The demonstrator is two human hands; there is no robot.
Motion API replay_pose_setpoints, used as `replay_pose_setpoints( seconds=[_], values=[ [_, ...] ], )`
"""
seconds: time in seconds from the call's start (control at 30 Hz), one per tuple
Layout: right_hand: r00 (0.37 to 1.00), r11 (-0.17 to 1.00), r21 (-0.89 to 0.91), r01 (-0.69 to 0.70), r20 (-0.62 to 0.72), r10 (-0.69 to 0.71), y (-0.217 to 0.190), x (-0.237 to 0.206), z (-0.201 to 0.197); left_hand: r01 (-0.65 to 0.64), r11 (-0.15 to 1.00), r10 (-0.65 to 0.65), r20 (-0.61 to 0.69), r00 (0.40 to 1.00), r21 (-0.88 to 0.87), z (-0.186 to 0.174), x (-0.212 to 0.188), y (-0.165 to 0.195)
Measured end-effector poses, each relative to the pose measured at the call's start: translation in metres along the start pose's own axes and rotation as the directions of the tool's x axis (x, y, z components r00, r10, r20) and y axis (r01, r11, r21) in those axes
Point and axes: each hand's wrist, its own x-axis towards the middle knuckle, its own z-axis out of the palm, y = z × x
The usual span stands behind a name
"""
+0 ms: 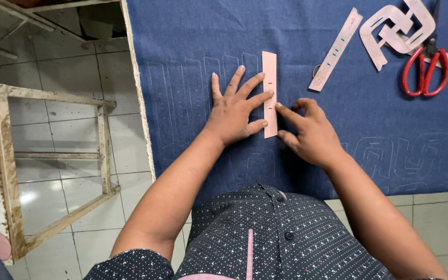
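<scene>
Red-handled metal scissors (425, 70) lie at two o'clock, touching an interlocking pink card template (397, 31). A second slotted pink card strip (336, 49) lies at one o'clock. A bare wooden frame (53, 161) stands on the white-tiled floor (68, 67) at nine o'clock.

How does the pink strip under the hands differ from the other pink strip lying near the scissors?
The pink strip under the hands lies nearly upright in the view; the strip near the scissors lies slanted. The left hand presses the first and the right hand touches its edge; the second lies untouched. Both are long, pale pink, slotted, and rest on the blue cloth.
</scene>
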Motion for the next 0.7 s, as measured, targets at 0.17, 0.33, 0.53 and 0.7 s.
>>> replay_pose_setpoints(
  seconds=[0.17, 0.33, 0.53, 0.7],
  values=[
    [0.982, 0.998, -0.066, 0.026, -0.187, -0.038, 0.006, 0.028, -0.025, 0.006, 0.983, -0.024, 0.100, 0.995, 0.182, 0.018, 0.003, 0.027],
    [0.995, 0.995, 0.080, 0.057, -0.084, -0.050, -0.005, 0.068, -0.041, 0.731, 0.664, -0.633, 0.404, 0.661, -0.157, 0.049, 0.028, 0.075],
    [0.960, 0.980, 0.177, -0.090, 0.278, 0.038, -0.015, 0.092, -0.033, 0.896, 0.260, -0.763, 0.492, 0.420, -0.360, 0.065, 0.036, 0.087],
    [0.964, 0.985, 0.113, 0.131, 0.219, -0.153, -0.012, 0.097, -0.029, 0.855, 0.443, -0.668, 0.538, 0.515, -0.269, 0.069, 0.037, 0.077]
  ],
)
